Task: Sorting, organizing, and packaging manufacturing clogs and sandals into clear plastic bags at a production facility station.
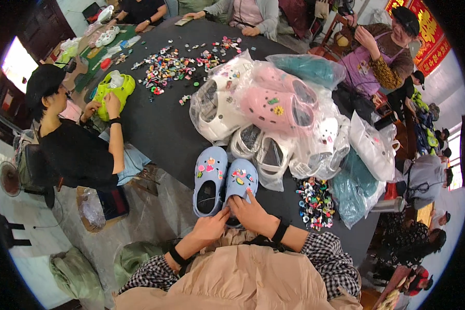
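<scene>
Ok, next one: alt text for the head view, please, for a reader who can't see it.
Both hands, left hand and right hand, rest on the heel of a pale blue clog studded with charms, its mate beside it on a dark table. Bagged pink and white clogs and loose charms lie beyond; other people sit around.

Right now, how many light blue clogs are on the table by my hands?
2: the left clog lies untouched beside the right clog, whose heel both hands grip, left hand, right hand. Bags may hide more.
</scene>
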A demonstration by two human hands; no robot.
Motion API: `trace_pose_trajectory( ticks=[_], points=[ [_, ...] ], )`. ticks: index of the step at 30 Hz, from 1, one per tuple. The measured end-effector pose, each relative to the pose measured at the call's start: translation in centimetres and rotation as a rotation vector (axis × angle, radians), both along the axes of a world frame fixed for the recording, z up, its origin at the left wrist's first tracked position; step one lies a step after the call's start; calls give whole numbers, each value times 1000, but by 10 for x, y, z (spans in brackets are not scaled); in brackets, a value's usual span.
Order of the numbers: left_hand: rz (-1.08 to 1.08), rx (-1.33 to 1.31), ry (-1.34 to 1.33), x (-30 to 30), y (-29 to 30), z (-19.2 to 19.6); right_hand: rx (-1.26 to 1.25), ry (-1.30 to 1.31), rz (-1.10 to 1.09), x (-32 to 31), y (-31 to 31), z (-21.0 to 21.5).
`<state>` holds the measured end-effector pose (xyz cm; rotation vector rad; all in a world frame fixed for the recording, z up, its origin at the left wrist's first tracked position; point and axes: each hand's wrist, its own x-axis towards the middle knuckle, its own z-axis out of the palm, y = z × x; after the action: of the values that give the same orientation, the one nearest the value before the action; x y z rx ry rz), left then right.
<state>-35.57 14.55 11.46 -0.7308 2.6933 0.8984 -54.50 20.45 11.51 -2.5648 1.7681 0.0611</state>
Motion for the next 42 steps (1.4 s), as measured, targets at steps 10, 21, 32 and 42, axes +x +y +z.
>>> trace_pose_trajectory(
  ticks=[10,21,32,42],
  points=[
    [-14,159,73,2,-11,-6,225,-356,100,-18,18,15],
    [252,-330,555,-30,-48,25,147,-397,160,-26,-7,10],
    [331,-320,60,-76,-30,-22,58,-1040,-489,-65,-12,7],
    [198,-536,289,-65,-20,-17,-54,-1042,-579,-64,7,-8]
  ],
)
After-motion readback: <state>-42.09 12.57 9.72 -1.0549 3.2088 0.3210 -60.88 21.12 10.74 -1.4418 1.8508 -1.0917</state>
